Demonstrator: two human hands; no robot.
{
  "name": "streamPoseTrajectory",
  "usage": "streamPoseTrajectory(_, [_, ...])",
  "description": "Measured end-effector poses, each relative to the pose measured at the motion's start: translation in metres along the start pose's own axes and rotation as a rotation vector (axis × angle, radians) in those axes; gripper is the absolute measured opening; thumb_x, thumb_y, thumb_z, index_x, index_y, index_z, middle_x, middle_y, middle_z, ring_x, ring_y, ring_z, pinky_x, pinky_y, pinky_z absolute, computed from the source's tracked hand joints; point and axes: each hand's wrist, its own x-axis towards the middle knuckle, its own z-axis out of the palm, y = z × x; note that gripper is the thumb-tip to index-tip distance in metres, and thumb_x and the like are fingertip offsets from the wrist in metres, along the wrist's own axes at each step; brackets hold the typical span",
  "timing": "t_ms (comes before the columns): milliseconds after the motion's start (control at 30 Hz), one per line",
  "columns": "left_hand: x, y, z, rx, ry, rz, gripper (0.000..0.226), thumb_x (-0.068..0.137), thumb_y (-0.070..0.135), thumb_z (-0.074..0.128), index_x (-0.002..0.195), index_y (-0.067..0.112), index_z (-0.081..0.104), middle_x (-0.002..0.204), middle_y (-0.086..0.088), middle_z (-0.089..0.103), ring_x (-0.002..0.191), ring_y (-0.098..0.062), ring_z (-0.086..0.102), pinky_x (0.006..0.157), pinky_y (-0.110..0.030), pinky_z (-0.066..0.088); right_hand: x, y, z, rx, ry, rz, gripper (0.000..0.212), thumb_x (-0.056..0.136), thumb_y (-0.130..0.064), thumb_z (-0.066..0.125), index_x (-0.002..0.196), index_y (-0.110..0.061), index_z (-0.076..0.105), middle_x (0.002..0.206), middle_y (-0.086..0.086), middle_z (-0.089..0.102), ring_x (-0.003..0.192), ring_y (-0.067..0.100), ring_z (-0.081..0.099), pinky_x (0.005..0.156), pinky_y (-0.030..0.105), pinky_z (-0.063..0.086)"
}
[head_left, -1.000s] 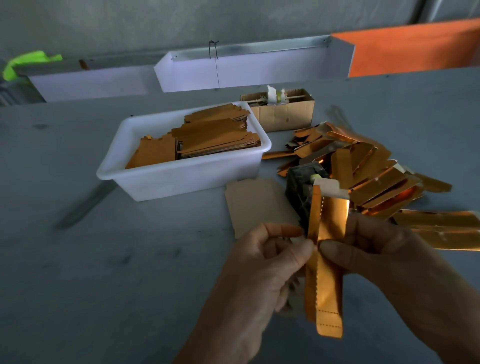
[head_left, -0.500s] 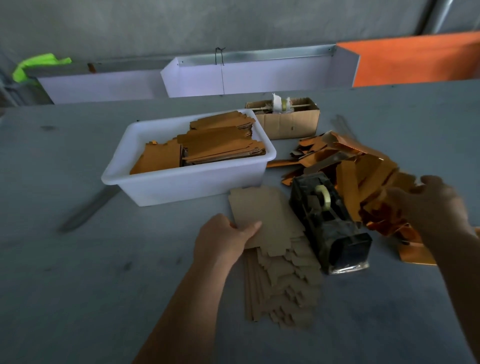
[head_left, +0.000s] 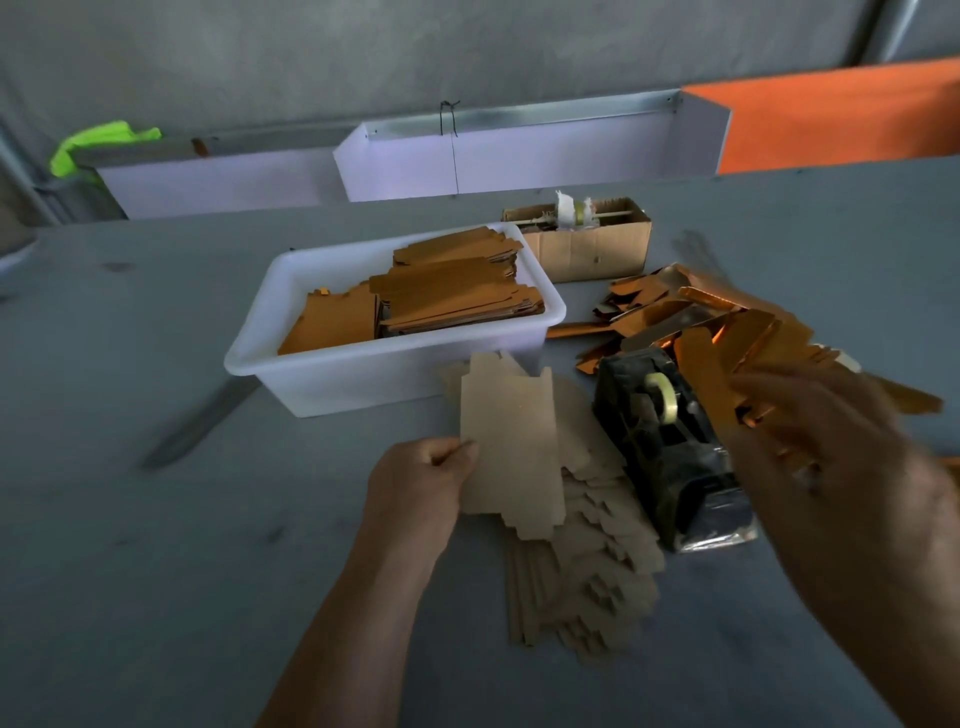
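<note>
Brown card blank pinched by its edge in my left hand, just above the stack beside the tape dispenser. Right hand (too blurred to read its grip) hovers by the gold pieces. I should take one blank only and keep it flat.
</note>
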Motion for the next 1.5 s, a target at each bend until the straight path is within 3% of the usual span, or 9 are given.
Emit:
streamPoseTrajectory(167, [-0.023, 0.008, -0.020, -0.340, -0.070, -0.060, 0.007, 0.081, 0.021, 0.072, 0.081, 0.020, 0.078, 0.066, 0.009, 0.068, 0.053, -0.001, 0.052, 0.042, -0.013, 0.036, -0.024, -0.027, 0.004, 0.413, -0.276, 0.239, 0.021, 0.081, -0.026, 0.064, 0.097, -0.039, 0.066, 0.086, -0.024, 0.067, 0.085, -0.016, 0.057, 0.064, -0.005, 0.039])
streamPoseTrajectory(333, [-0.049, 0.019, -0.026, -0.431, -0.195, -0.012, 0.026, 0.065, 0.034, 0.070, 0.082, 0.017, 0.079, 0.074, 0.000, 0.065, 0.069, -0.014, 0.047, 0.046, -0.017, 0.035, -0.027, -0.036, 0.017, 0.845, -0.545, 0.544, 0.040, 0.064, -0.051, 0.060, 0.098, -0.035, 0.073, 0.094, -0.018, 0.072, 0.088, 0.001, 0.068, 0.074, 0.023, 0.055])
streamPoseTrajectory(433, [-0.057, 0.024, -0.028, -0.438, -0.246, 0.012, 0.036, 0.061, 0.040, 0.070, 0.088, 0.017, 0.078, 0.086, -0.012, 0.070, 0.075, -0.019, 0.050, 0.058, -0.025, 0.041, -0.028, -0.040, 0.023, 1.019, -0.529, 0.637, 0.033, 0.062, -0.041, 0.063, 0.089, -0.028, 0.075, 0.092, -0.004, 0.074, 0.085, 0.012, 0.069, 0.073, 0.028, 0.054])
streamPoseTrajectory(567, [-0.059, 0.028, -0.024, -0.402, -0.231, 0.018, 0.042, 0.057, 0.044, 0.078, 0.087, 0.015, 0.077, 0.099, -0.024, 0.070, 0.080, -0.027, 0.055, 0.078, -0.045, 0.047, -0.031, -0.040, 0.030, 1.079, -0.483, 0.701, 0.027, 0.061, -0.036, 0.065, 0.080, -0.019, 0.074, 0.086, 0.003, 0.073, 0.077, 0.017, 0.064, 0.075, 0.036, 0.052])
streamPoseTrajectory(733, [-0.059, 0.028, -0.018, -0.396, -0.300, 0.056, 0.031, 0.059, 0.038, 0.073, 0.085, 0.023, 0.079, 0.085, -0.005, 0.077, 0.078, -0.017, 0.072, 0.070, -0.024, 0.056, -0.036, -0.042, 0.032, 1.085, -0.471, 0.710, 0.032, 0.056, -0.038, 0.066, 0.079, -0.017, 0.074, 0.085, 0.007, 0.073, 0.076, 0.019, 0.062, 0.076, 0.039, 0.050])
streamPoseTrajectory(933, [-0.064, 0.028, -0.014, -0.379, -0.255, 0.088, 0.044, 0.080, 0.046, 0.070, 0.088, 0.002, 0.069, 0.089, -0.030, 0.065, 0.079, -0.024, 0.057, 0.078, -0.042, 0.046, -0.037, -0.042, 0.031, 1.070, -0.420, 0.714, 0.025, 0.063, -0.034, 0.064, 0.080, -0.020, 0.075, 0.084, 0.002, 0.074, 0.074, 0.012, 0.067, 0.070, 0.030, 0.053])
streamPoseTrajectory(1100, [-0.064, 0.031, -0.015, -0.347, -0.250, 0.071, 0.048, 0.079, 0.047, 0.057, 0.092, 0.001, 0.065, 0.087, -0.014, 0.061, 0.085, -0.020, 0.053, 0.099, -0.062, 0.038, -0.036, -0.041, 0.029, 1.065, -0.395, 0.717, 0.023, 0.065, -0.031, 0.062, 0.080, -0.018, 0.075, 0.083, 0.001, 0.074, 0.073, 0.009, 0.068, 0.066, 0.024, 0.055])
streamPoseTrajectory(1267, [-0.064, 0.030, -0.012, -0.348, -0.221, 0.082, 0.039, 0.076, 0.048, 0.058, 0.093, 0.016, 0.073, 0.105, -0.022, 0.069, 0.105, -0.042, 0.062, 0.101, -0.057, 0.042, -0.035, -0.042, 0.027, 1.050, -0.379, 0.726, 0.020, 0.065, -0.027, 0.062, 0.074, -0.014, 0.074, 0.076, 0.001, 0.073, 0.065, 0.007, 0.064, 0.065, 0.024, 0.052])
streamPoseTrajectory(1500, [-0.066, 0.028, -0.008, -0.331, -0.245, 0.112, 0.052, 0.080, 0.046, 0.054, 0.093, -0.004, 0.061, 0.088, -0.006, 0.057, 0.085, -0.020, 0.052, 0.098, -0.059, 0.041, -0.039, -0.038, 0.022, 1.009, -0.388, 0.709, 0.020, 0.065, -0.030, 0.063, 0.076, -0.018, 0.075, 0.083, 0.003, 0.073, 0.077, 0.015, 0.066, 0.075, 0.035, 0.053])
